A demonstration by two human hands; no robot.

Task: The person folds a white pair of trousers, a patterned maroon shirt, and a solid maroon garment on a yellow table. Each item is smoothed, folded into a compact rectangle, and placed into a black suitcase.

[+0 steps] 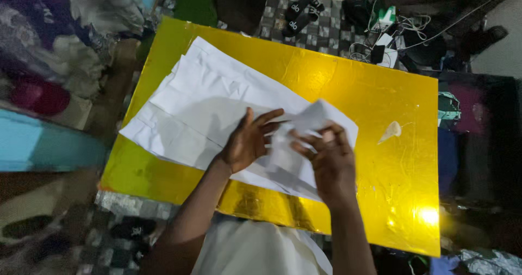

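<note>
Both hands, left (247,141) and right (329,158), pinch a small folded paper (304,122) above big white sheets (201,112) on the yellow counter (380,95). The counter's right side lies bare to its edge.

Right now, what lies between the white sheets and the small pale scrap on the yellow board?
In the head view, only bare shiny yellow board lies between the white sheets and the small pale scrap.

Bare forearms; pale garment (perhaps cream) below; no sleeves.
</note>
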